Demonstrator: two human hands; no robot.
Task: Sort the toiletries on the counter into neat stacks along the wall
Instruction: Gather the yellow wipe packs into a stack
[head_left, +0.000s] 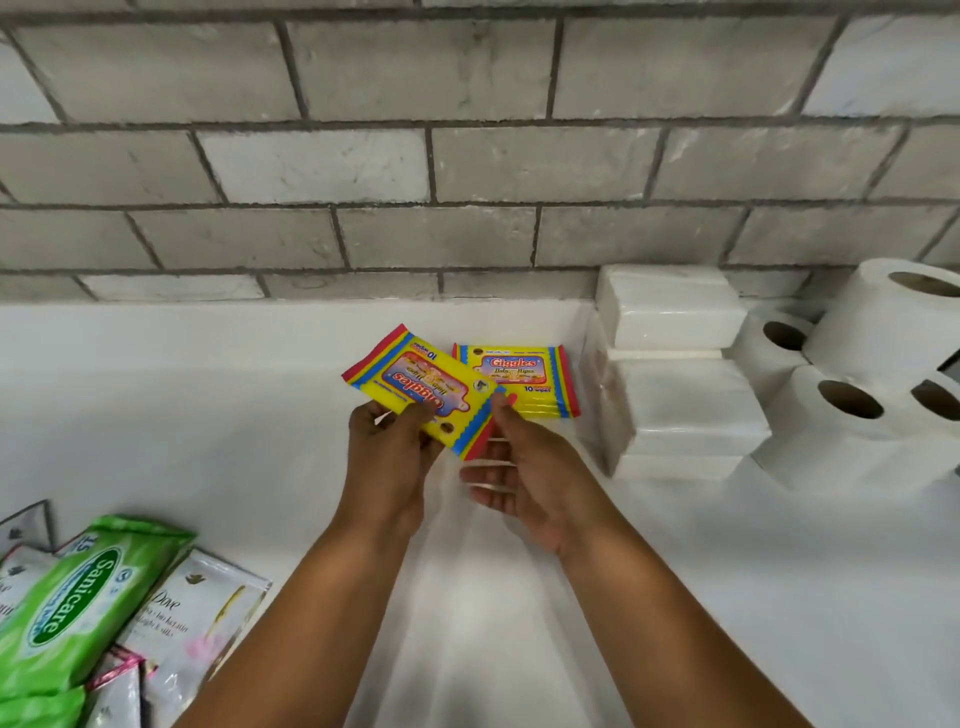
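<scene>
The left hand (389, 457) gripped a yellow pack of Giggles wipes (426, 387) at its near edge, fingers curled over the top face and the pack lifted above the table (208, 426), turned so its print read upside down. The right hand (524, 478) was held beside it, palm turned inward; its thumb touched the pack's red and blue end seam, while the other fingers lay straight and loosely spread below the pack, gripping nothing.

Just behind the held pack, a second Giggles pack (524, 379) lay flat on the table near the wall, partly covered at its left by the raised one. Immediately to its right stood a stack of white tissue packs (675, 374) in clear wrap, piled several high against the wall. Further right, touching that stack, were toilet paper rolls (852, 405) standing on end, with at least one more set on top of them.

At the near left corner lay an unsorted heap: a green Sanicare wipes pack (72, 603) resting across white Dove sachets (192, 618), with more sachets and another green pack edge below it.

The table was plain white with a low raised lip at the back. Above it rose a wall of grey-white tiles (415, 166) set brick-fashion with dark grout.
</scene>
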